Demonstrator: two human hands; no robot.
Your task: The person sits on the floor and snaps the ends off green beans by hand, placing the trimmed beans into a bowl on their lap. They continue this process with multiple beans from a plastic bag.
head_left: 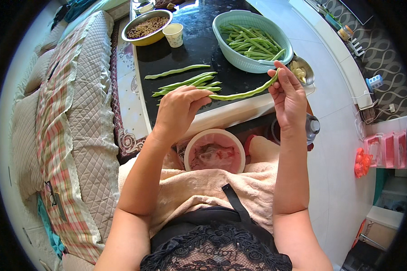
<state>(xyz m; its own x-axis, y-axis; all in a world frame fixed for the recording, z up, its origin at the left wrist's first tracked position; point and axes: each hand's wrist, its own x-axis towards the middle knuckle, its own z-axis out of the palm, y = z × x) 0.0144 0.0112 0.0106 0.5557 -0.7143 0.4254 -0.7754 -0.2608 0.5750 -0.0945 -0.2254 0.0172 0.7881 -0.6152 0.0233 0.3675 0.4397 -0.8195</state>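
A long green bean [242, 95] stretches between my two hands above the near edge of the black table. My left hand [178, 106] pinches its left end, close to several green beans [192, 82] lying side by side on the tabletop. At the bean's other end, the fingertips of my right hand [288, 97] are closed on its tip, just in front of a light-blue plastic basket [221, 45] heaped with more green beans [253, 41]. One single bean [176, 71] lies apart, behind the small row.
Below the table edge, a pink bin [189, 156] with scraps stands between my knees. A metal bowl of brown grains [147, 28] and a paper cup [173, 35] stand at the back left. Right of the basket is a small bowl of peeled garlic [299, 72]. A quilted sofa [88, 90] runs along the left.
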